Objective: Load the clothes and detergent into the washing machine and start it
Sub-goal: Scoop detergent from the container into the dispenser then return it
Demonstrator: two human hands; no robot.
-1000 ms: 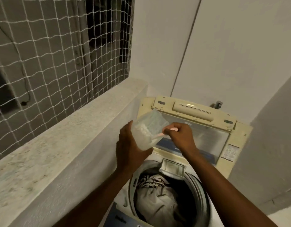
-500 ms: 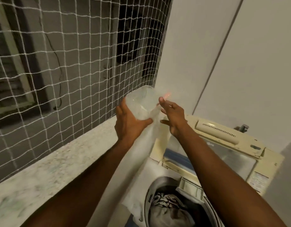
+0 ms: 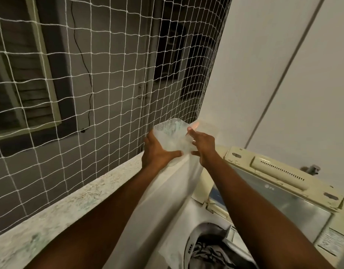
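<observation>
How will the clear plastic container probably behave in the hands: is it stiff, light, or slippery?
The clear plastic container keeps its boxy shape in the left hand, so it is probably fairly stiff. One hand seems to carry it alone, with the right hand open beside it, so it is likely light. Its smooth walls may be slippery.

The clear plastic detergent container point(image 3: 172, 137) sat in my left hand point(image 3: 157, 154), raised above the speckled ledge point(image 3: 74, 200) and tilted, its walls cloudy. My right hand point(image 3: 203, 145) touched its far side with fingers spread, a small pink scoop point(image 3: 194, 125) blurred at my fingertip. Below, the washing machine point(image 3: 279, 193) stood with its yellowed lid raised, and grey patterned clothes point(image 3: 210, 251) lay in the drum.
</observation>
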